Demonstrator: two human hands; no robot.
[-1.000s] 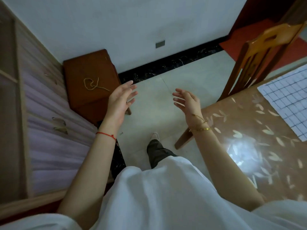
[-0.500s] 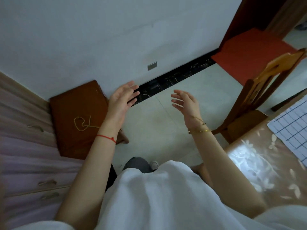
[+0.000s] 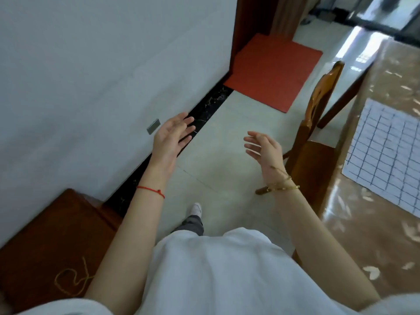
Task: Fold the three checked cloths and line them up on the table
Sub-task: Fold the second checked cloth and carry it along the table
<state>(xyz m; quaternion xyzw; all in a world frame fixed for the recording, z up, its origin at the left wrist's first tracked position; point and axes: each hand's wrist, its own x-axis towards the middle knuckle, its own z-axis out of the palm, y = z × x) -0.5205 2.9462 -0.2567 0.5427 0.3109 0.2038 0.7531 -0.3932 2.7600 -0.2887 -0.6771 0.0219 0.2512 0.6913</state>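
Observation:
One white cloth with a blue check [image 3: 386, 153] lies flat on the glossy brown table [image 3: 354, 226] at the right edge of the view; part of it runs out of frame. My left hand [image 3: 170, 137] is raised over the floor near the wall, fingers straight and spread, holding nothing. My right hand [image 3: 263, 148] is raised beside it, fingers relaxed and empty, well left of the table and cloth. No other checked cloth is visible.
A wooden chair [image 3: 316, 133] stands between my right hand and the table. A low wooden stool [image 3: 52, 242] with a loop of string on it sits at the lower left by the white wall. A red mat [image 3: 272, 69] lies ahead on the pale tiled floor.
The view has swung right and forward: the stool slid to the lower left, the mat, chair and table came further into frame. Both hands stay raised and empty.

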